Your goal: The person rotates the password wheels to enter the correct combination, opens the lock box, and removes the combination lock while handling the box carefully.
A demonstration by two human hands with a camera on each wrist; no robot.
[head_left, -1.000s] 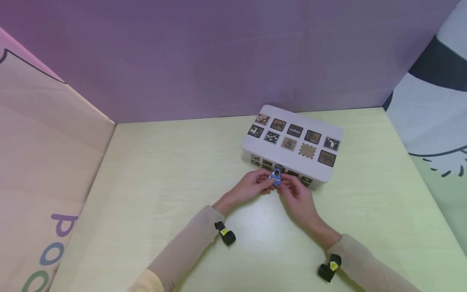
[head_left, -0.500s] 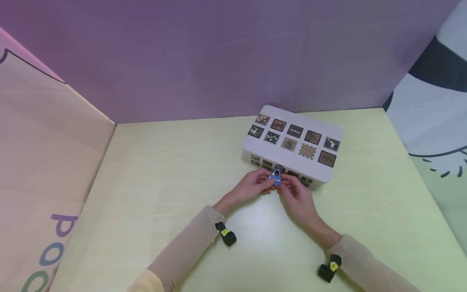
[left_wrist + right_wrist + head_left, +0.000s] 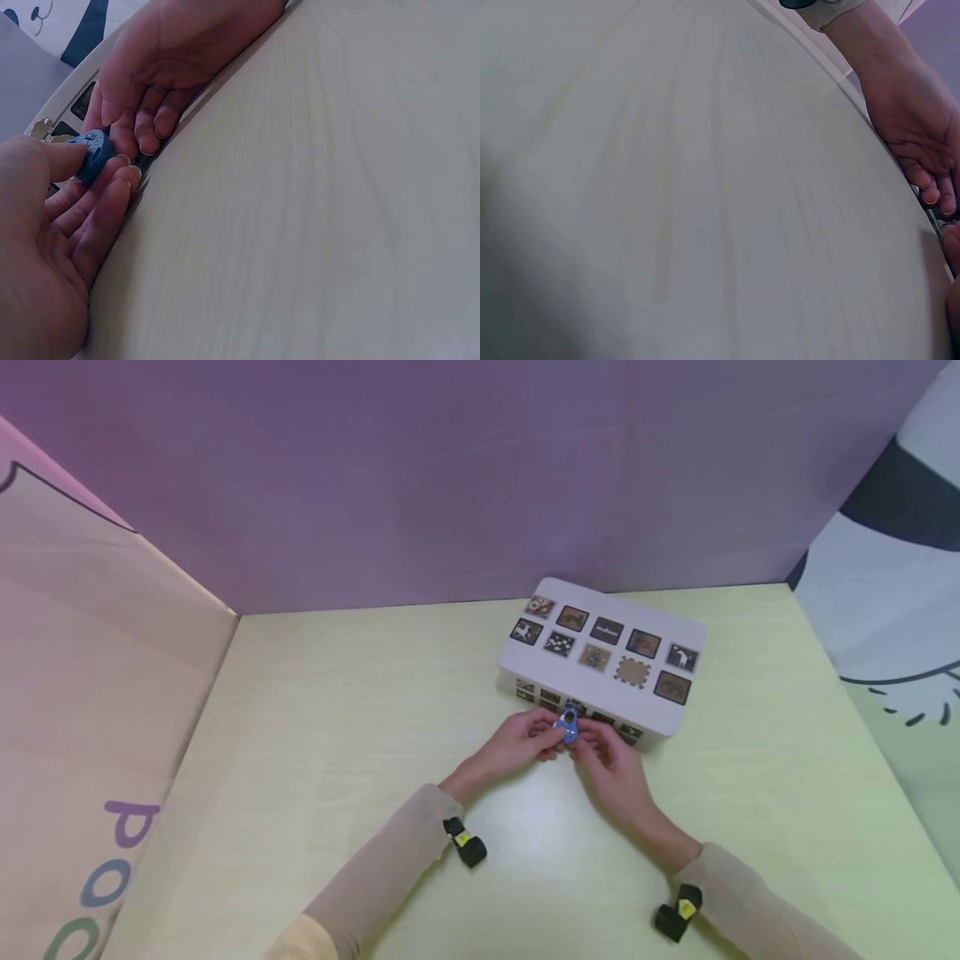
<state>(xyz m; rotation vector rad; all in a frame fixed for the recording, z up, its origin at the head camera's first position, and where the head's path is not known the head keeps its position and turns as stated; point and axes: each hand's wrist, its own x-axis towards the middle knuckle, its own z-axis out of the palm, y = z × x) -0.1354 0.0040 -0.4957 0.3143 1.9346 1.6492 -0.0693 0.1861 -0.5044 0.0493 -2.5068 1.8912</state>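
Hands (image 3: 519,743) (image 3: 617,772) unmoved, blue padlock (image 3: 567,727) between them; box (image 3: 600,652) just beyond

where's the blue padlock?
Head view, just right of centre: the blue padlock is between the left hand and right hand, at the box's near side.

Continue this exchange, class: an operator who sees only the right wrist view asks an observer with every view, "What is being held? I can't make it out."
Observer: A blue padlock.
Operator: What is the left hand doing to it?
Observer: Its thumb rests on the padlock, as the left wrist view shows.
Operator: And what stands just beyond?
Observer: In the head view, a pale box printed with dark and brown picture squares.
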